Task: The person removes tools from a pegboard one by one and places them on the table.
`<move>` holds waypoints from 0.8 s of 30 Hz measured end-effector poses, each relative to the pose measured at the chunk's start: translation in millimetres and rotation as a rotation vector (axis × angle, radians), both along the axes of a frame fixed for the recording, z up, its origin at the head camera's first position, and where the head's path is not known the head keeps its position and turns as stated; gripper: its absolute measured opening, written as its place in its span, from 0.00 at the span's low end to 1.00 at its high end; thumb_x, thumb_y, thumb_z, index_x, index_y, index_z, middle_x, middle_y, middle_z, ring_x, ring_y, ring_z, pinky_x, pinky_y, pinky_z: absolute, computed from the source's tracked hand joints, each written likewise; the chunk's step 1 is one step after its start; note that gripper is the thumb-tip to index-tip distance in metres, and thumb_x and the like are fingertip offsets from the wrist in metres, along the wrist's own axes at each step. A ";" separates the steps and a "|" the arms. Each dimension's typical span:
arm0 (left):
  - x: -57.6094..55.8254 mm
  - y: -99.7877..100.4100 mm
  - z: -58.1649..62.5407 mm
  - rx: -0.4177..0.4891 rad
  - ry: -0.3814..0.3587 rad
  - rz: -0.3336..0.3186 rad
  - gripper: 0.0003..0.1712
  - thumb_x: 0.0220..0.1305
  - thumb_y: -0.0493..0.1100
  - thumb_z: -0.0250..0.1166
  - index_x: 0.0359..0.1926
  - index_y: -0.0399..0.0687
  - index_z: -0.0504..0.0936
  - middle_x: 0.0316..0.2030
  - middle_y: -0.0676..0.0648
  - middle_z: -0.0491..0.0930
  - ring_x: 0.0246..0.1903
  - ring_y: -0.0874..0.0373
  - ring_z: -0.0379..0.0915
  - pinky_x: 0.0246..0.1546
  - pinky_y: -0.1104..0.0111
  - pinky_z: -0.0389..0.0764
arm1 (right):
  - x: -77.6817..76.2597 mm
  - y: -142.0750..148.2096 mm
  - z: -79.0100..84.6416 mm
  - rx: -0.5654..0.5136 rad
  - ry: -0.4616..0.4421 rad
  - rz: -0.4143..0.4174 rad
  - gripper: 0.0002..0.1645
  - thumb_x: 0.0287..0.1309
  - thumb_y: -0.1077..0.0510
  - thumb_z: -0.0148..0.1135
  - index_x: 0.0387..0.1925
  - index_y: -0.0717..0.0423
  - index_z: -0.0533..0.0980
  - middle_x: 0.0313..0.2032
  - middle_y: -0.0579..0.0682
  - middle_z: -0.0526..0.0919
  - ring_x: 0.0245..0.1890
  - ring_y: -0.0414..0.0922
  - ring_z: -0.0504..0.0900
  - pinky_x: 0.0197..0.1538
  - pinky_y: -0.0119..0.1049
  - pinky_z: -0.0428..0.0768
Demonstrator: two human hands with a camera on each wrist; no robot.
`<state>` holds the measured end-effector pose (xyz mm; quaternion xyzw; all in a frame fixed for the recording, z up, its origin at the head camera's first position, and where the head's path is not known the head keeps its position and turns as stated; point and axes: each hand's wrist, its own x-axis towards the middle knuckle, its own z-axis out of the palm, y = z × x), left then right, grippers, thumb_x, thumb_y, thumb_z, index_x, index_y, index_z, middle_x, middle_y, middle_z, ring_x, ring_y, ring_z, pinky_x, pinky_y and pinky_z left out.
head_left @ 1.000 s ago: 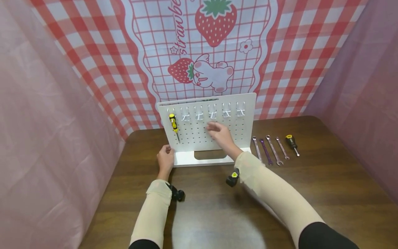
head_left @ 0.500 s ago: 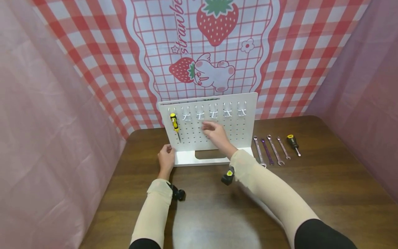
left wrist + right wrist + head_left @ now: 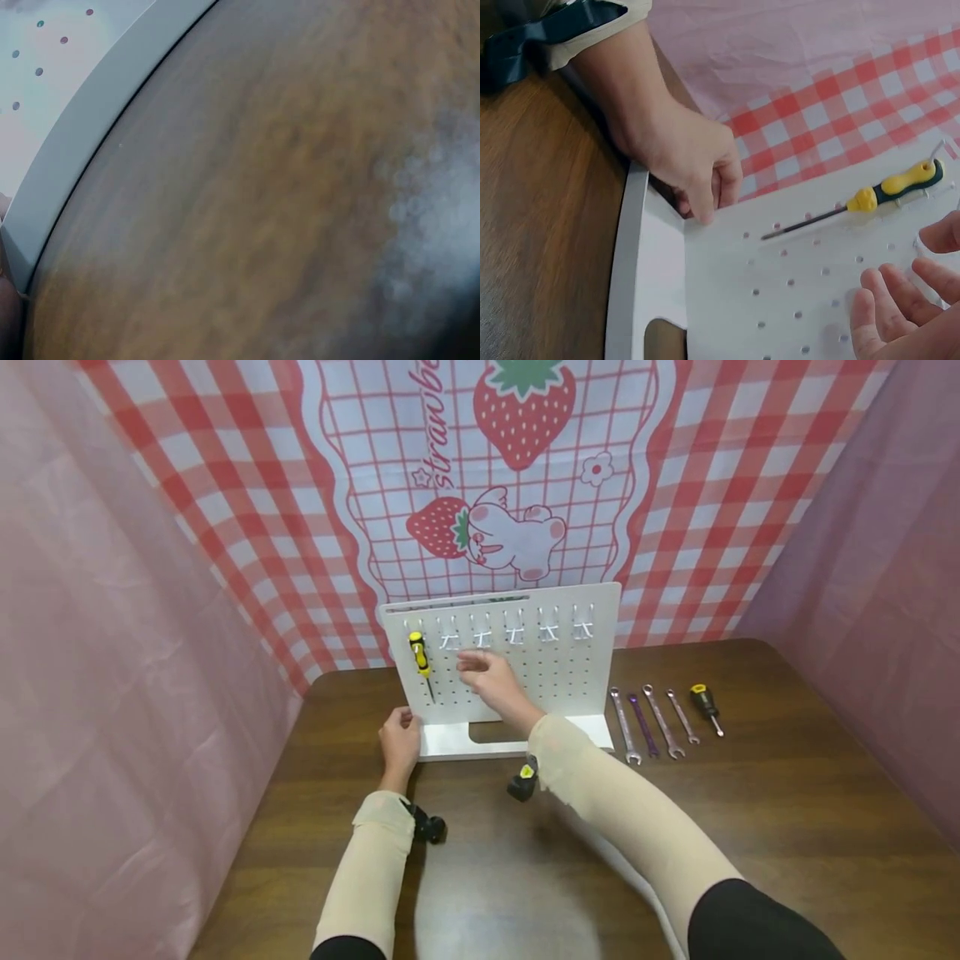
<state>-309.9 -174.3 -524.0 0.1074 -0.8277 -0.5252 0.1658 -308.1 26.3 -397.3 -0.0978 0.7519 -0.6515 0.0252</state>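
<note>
A white pegboard stand point(image 3: 585, 693) stands upright on the table, with a row of white hooks point(image 3: 514, 633) near its top. From the leftmost hook hangs a yellow-and-black screwdriver point(image 3: 422, 655), its shaft pointing down. My left hand point(image 3: 401, 739) grips the board's lower left edge; in the right wrist view its thumb lies on the front and the fingers go behind. In front of the board, just below the hooks, my right hand point(image 3: 495, 683) holds nothing, its fingers point(image 3: 896, 300) loosely bent. Whether they touch the board I cannot tell.
Right of the board lie several wrenches, among them a purple wrench point(image 3: 643, 725) and a silver wrench point(image 3: 663, 721). Beyond them lies a black-and-yellow screwdriver point(image 3: 706, 707). A checked strawberry cloth point(image 3: 300, 527) hangs behind the wooden table point(image 3: 787, 793).
My right hand has moved left across the front of the pegboard, toward the hanging screwdriver. The left hand stays on the board's edge.
</note>
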 end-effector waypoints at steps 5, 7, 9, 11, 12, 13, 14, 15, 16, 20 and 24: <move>0.1 -1.6 2.6 0.003 0.008 -0.002 0.14 0.67 0.36 0.63 0.50 0.32 0.83 0.45 0.35 0.83 0.47 0.43 0.80 0.53 0.53 0.79 | -4.8 -18.4 5.6 0.052 0.046 0.039 0.26 0.63 0.66 0.62 0.63 0.60 0.75 0.54 0.58 0.82 0.54 0.52 0.80 0.54 0.44 0.81; 0.3 -1.7 2.5 -0.005 0.006 -0.003 0.13 0.67 0.35 0.63 0.50 0.32 0.83 0.45 0.35 0.84 0.47 0.43 0.80 0.53 0.54 0.79 | -5.6 -24.3 6.7 0.077 0.061 0.049 0.26 0.63 0.66 0.62 0.63 0.61 0.75 0.54 0.58 0.82 0.55 0.53 0.80 0.55 0.43 0.81; 0.1 -1.5 1.9 -0.016 0.007 -0.001 0.13 0.67 0.35 0.62 0.49 0.32 0.83 0.44 0.35 0.84 0.47 0.43 0.80 0.52 0.54 0.79 | -6.7 -29.6 7.1 0.096 0.073 0.055 0.25 0.63 0.66 0.63 0.62 0.62 0.75 0.55 0.59 0.82 0.56 0.53 0.80 0.56 0.42 0.81; -0.2 -1.5 1.3 -0.021 0.011 0.002 0.13 0.67 0.35 0.63 0.49 0.32 0.83 0.44 0.35 0.84 0.46 0.43 0.80 0.52 0.53 0.79 | -8.1 -34.5 7.0 0.104 0.077 0.056 0.25 0.63 0.65 0.63 0.62 0.62 0.75 0.55 0.58 0.82 0.56 0.53 0.80 0.57 0.41 0.80; -0.4 -1.6 0.9 -0.022 0.013 0.005 0.13 0.67 0.35 0.63 0.49 0.32 0.83 0.44 0.35 0.84 0.46 0.43 0.80 0.52 0.53 0.79 | -8.9 -36.7 6.6 0.105 0.076 0.055 0.25 0.63 0.65 0.64 0.62 0.63 0.75 0.54 0.58 0.83 0.56 0.53 0.80 0.58 0.41 0.80; -0.6 -1.4 0.7 -0.018 0.015 0.005 0.12 0.67 0.35 0.63 0.49 0.32 0.83 0.44 0.35 0.84 0.46 0.43 0.80 0.52 0.53 0.78 | -9.8 -38.9 6.4 0.103 0.073 0.055 0.25 0.62 0.65 0.64 0.62 0.63 0.75 0.54 0.58 0.83 0.56 0.53 0.80 0.58 0.40 0.79; -0.7 -1.5 0.4 -0.019 0.016 0.007 0.12 0.67 0.35 0.63 0.48 0.33 0.83 0.44 0.35 0.84 0.46 0.43 0.80 0.52 0.53 0.79 | -10.9 -41.0 5.9 0.097 0.069 0.054 0.25 0.62 0.66 0.64 0.61 0.64 0.75 0.54 0.59 0.83 0.56 0.53 0.81 0.58 0.40 0.79; -0.9 -1.5 0.1 -0.018 0.020 0.006 0.12 0.67 0.35 0.63 0.48 0.33 0.83 0.43 0.35 0.84 0.46 0.43 0.80 0.52 0.53 0.79 | -11.8 -42.9 5.5 0.087 0.063 0.051 0.26 0.61 0.66 0.65 0.61 0.64 0.75 0.54 0.59 0.83 0.55 0.53 0.81 0.58 0.40 0.80; -0.9 -1.5 0.0 -0.014 0.023 0.005 0.12 0.66 0.35 0.63 0.48 0.33 0.83 0.43 0.35 0.84 0.45 0.43 0.81 0.52 0.53 0.79 | -12.7 -44.7 5.0 0.070 0.050 0.051 0.26 0.61 0.67 0.65 0.61 0.66 0.75 0.53 0.60 0.83 0.54 0.53 0.82 0.57 0.42 0.80; -1.3 -1.7 -1.2 -0.006 0.037 0.000 0.12 0.65 0.35 0.63 0.47 0.33 0.84 0.42 0.35 0.85 0.44 0.43 0.81 0.51 0.53 0.79 | -14.9 -51.2 4.4 -0.017 -0.014 0.081 0.27 0.60 0.69 0.64 0.62 0.69 0.73 0.54 0.65 0.82 0.48 0.57 0.85 0.55 0.52 0.81; -2.3 -2.4 -1.6 0.003 0.045 -0.001 0.12 0.64 0.35 0.63 0.47 0.33 0.84 0.42 0.36 0.85 0.43 0.44 0.81 0.49 0.54 0.80 | -16.4 -55.7 3.3 -0.050 -0.042 0.113 0.27 0.63 0.66 0.64 0.62 0.70 0.72 0.51 0.65 0.82 0.43 0.61 0.85 0.47 0.49 0.84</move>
